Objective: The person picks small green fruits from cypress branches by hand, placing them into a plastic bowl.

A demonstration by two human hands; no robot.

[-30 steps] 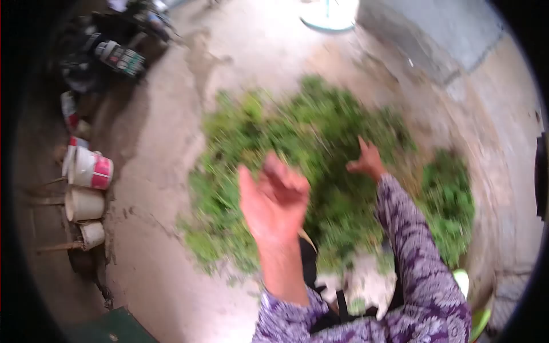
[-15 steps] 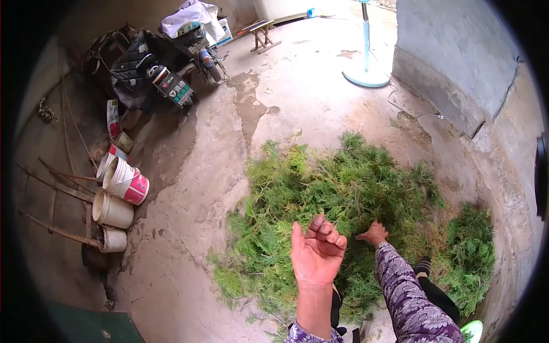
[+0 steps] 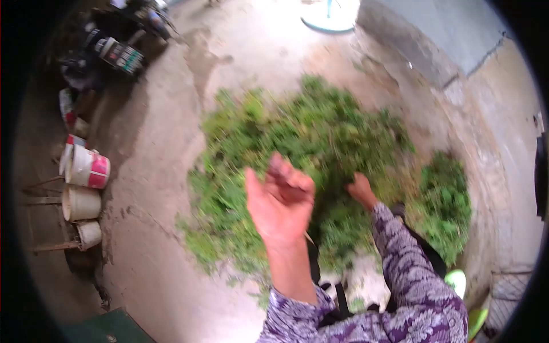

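Note:
My left hand [image 3: 281, 203] is held up over the heap of green conifer branches [image 3: 251, 137], palm facing me. Its thumb stands apart and its fingers curl loosely, with nothing in the palm. Lower and farther right, my right hand [image 3: 361, 190] reaches down at the middle of the heap. Its back is towards me; blur and foliage hide what its fingers do. Both arms wear purple flowered sleeves. A smaller clump of branches [image 3: 446, 206] lies at the right of the heap.
White buckets [image 3: 83, 203] stand along the left wall beside a wooden-handled frame. A parked scooter [image 3: 123, 54] is at the far left. The round base of a stand [image 3: 327, 24] sits at the back, near a grey wall [image 3: 423, 37]. A dark green panel [image 3: 108, 328] shows at lower left.
The whole view has shifted, so the branches and buckets sit higher and farther left. My left hand stays raised above the branches, and my right hand stays down at them.

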